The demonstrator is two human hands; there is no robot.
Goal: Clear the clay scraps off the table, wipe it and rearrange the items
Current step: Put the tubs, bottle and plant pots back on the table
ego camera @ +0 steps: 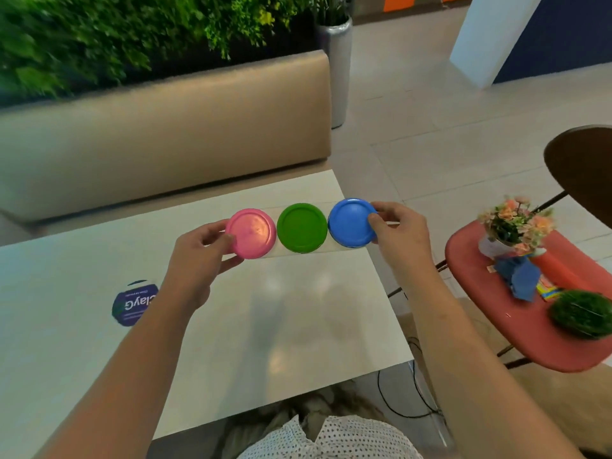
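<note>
Hands (198, 256) (402, 233) gripping pink tub (253, 233), blue tub (351, 223), green tub (302, 227) between, sticker (132, 304) nearby

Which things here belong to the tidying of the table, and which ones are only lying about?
Belong to the job: pink tub, gripped by the left hand; green tub; blue tub, gripped by the right hand; purple ClayG disc; table.

Only lying about: red chair with flower pot, green ball plant and blue object; beige bench.
</note>
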